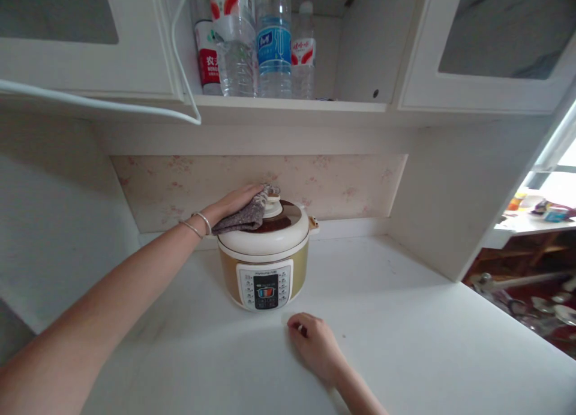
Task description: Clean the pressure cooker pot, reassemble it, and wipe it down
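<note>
A grey-brown patterned cloth (pixel 245 216) lies over the left part of the lid of an electric pressure cooker (pixel 227 274). My left hand (pixel 238 200) is on top of the cloth, holding it against the lid beside the white knob (pixel 272 206). Its fingertips are partly hidden by the cloth. The cooker has a white lid with a brown top, a gold body and a front control panel (pixel 265 286). My right hand (pixel 315 343) rests on the white counter (pixel 405 343), just in front of the cooker and apart from it. Its fingers are curled, with nothing seen in them.
Overhead, an open cabinet shelf (pixel 292 104) holds several items, including a blue-labelled bottle (pixel 274 49) and a red can (pixel 209 61). A white cable (pixel 99 105) hangs at the upper left. White panels flank the counter, and a floral wall strip (pixel 351 184) runs behind.
</note>
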